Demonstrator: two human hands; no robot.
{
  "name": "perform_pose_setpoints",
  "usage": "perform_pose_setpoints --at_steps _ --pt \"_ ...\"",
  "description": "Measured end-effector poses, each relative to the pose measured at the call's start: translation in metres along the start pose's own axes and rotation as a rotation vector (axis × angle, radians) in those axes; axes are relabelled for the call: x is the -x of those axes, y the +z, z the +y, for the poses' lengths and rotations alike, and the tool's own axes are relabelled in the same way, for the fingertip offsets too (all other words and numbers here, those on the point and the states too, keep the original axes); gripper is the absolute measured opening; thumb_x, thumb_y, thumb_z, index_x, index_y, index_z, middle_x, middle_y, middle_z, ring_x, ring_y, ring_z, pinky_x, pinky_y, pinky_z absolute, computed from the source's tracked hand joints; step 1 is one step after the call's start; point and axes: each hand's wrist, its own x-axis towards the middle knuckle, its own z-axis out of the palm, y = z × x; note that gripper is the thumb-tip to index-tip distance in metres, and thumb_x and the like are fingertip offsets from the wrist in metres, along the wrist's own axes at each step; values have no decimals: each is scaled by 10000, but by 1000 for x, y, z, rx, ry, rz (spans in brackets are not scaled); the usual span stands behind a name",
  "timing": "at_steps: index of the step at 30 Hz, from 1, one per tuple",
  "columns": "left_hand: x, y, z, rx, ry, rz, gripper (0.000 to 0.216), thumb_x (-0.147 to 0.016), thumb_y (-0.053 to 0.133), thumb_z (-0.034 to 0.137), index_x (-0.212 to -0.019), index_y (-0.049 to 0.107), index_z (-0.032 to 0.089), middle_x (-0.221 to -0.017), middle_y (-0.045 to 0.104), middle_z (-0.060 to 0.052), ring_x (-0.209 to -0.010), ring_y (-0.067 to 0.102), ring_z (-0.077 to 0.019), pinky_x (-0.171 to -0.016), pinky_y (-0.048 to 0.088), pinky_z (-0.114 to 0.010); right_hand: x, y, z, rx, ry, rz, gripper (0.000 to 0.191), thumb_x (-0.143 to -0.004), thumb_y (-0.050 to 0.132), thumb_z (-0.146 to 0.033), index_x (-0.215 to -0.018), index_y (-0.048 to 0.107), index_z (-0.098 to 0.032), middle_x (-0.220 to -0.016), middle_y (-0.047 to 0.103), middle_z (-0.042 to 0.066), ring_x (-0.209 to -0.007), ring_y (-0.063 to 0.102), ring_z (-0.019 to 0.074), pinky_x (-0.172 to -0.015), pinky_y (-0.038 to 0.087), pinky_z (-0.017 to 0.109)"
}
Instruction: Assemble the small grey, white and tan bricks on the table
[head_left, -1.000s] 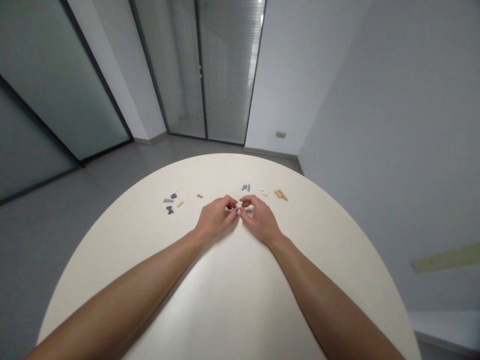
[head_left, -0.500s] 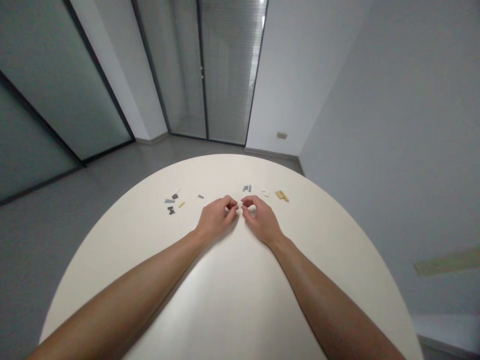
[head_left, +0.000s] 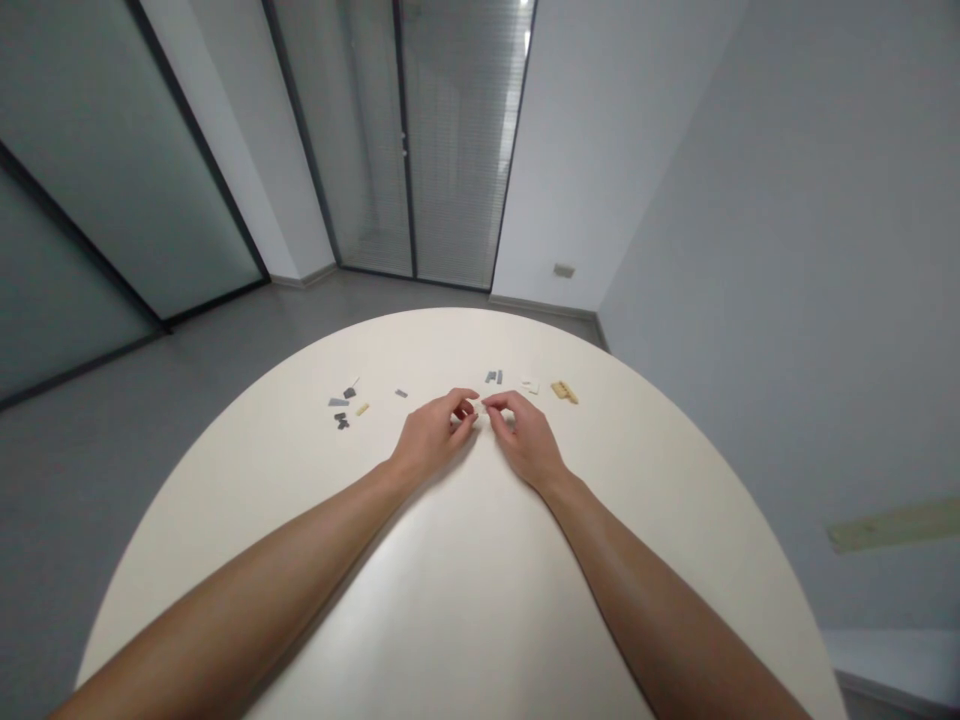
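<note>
My left hand and my right hand rest close together on a round cream table, fingertips almost touching. Both are curled into pinches around a tiny pale piece between them; it is too small to name. Just beyond the right hand lie a small grey piece, a white piece and a tan piece. Left of my left hand are a small grey bit, a tan bit and a cluster of dark grey pieces.
The table's far edge curves just behind the pieces. Beyond it is grey floor, glass partitions on the left, blinds-covered doors at the back, and a white wall close on the right.
My fingertips have shifted slightly: the right hand's pinch has drawn a little away from the left, and the left fingers have loosened somewhat. The arms stay where they were.
</note>
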Motion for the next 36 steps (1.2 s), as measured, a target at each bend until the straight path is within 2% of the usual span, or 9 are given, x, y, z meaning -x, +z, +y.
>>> perform_pose_setpoints --at_steps 7,14,22,29,36 --pt "-1 -2 1 -18 -9 -5 249 -918 551 239 -1147 640 281 -961 742 16 -785 681 -139 -712 503 -256 0 1 0 -28 25 0 138 -964 517 -249 -1019 640 -220 -1001 709 43 -959 649 194 -889 491 342" --pt "-1 -1 -1 -10 -33 5 223 -920 584 277 -1139 621 266 -990 737 8 -795 681 -144 -715 500 -266 4 2 4 -25 27 -7 221 -928 559 -227 -1143 608 -237 -1035 707 45 -962 659 195 -852 512 338" --pt "0 0 -3 -31 -42 3 130 -908 605 337 -1002 640 254 -947 731 14 -786 679 -154 -703 483 -271 3 3 5 -18 -8 -4 199 -929 566 -226 -1117 629 -236 -1034 713 52 -964 657 204 -900 513 373" --pt "1 0 0 -30 -44 17 178 -893 600 311 -1059 643 262 -945 730 18 -805 676 -150 -719 501 -266 3 3 6 -2 -27 -19 219 -946 555 -227 -1148 638 -240 -1082 714 48 -974 651 189 -917 505 359" --pt "0 -1 3 20 -11 35 262 -913 543 229 -1157 638 255 -1063 739 -12 -903 684 -161 -764 541 -280 3 0 0 39 -31 -17 238 -925 597 -240 -1157 646 -236 -1039 711 49 -946 648 196 -896 510 362"
